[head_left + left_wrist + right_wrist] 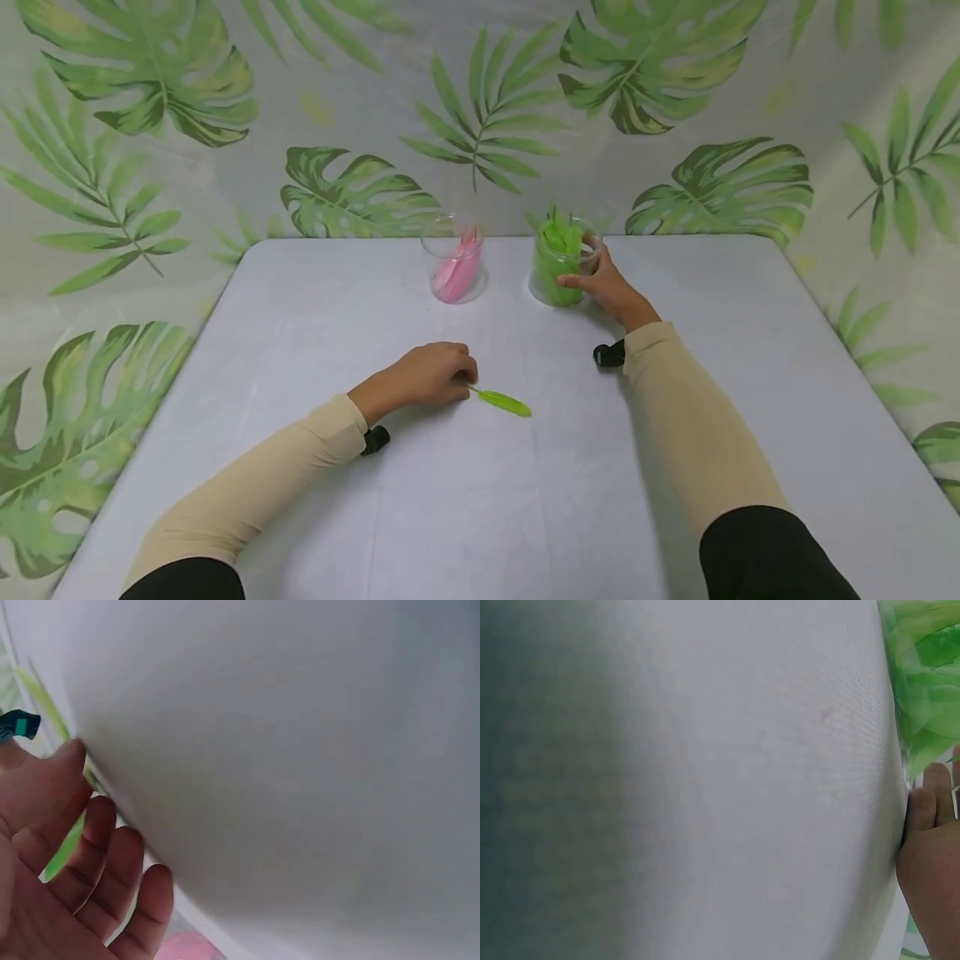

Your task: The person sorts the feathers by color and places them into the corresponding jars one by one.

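Near the middle of the table my left hand [427, 372] pinches the thin quill of a bright green feather [506, 403], whose vane points right, low over the cloth. The left wrist view shows the thumb and index fingertip [73, 754] together at the quill, the other fingers loosely bent. Farther back, my right hand [618, 292] grips the right side of a clear plastic cup [536, 283], thumb in front. Green feathers [558, 254] stand upright in this cup. In the right wrist view, green feathers [930, 690] show through its wall, beside the hand [937, 862].
Left of the green-filled cup, a second clear cup [431, 262] holds pink feathers [459, 273] near the back edge. A white cloth [465, 500] covers the table. Behind it hangs a leaf-printed curtain [360, 108].
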The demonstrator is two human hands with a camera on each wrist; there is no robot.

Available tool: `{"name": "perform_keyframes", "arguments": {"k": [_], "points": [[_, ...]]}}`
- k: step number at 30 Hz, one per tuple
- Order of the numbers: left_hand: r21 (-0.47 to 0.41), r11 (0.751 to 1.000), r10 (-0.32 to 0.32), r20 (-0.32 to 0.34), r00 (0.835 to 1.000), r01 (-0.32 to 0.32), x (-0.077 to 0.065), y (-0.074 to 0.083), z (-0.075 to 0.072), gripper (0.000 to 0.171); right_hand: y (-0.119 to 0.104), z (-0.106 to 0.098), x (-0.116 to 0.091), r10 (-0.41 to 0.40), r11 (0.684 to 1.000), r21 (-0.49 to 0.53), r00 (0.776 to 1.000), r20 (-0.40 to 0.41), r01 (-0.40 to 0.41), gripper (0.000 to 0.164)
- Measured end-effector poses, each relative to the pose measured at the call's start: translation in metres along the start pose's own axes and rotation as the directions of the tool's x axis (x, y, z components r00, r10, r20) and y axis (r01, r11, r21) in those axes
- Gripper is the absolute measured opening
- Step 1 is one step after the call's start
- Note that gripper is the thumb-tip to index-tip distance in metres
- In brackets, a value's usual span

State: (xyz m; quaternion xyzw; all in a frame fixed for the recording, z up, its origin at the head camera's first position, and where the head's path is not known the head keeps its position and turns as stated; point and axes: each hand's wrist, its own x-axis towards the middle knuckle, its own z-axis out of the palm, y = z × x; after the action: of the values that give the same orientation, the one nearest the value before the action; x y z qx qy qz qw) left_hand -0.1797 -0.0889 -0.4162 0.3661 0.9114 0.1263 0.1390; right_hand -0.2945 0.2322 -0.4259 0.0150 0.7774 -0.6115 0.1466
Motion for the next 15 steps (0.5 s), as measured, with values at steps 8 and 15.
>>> {"name": "perform_keyframes", "arguments": {"k": [8, 15], "points": [[0.02, 0.999, 0.049, 0.007, 0.999, -0.049, 0.0, 0.0, -0.001, 0.008, 0.006, 0.0, 0.003, -0.018, 0.999, -0.032, 1.0, -0.019, 0.018, 0.103], [-0.03, 0.999, 0.029, -0.1, 0.995, -0.032, 0.003, -0.001, -0.011, 0.008, 0.001, 0.001, -0.001, -0.001, 1.0, -0.025, 1.0, -0.007, 0.001, 0.105]]}}
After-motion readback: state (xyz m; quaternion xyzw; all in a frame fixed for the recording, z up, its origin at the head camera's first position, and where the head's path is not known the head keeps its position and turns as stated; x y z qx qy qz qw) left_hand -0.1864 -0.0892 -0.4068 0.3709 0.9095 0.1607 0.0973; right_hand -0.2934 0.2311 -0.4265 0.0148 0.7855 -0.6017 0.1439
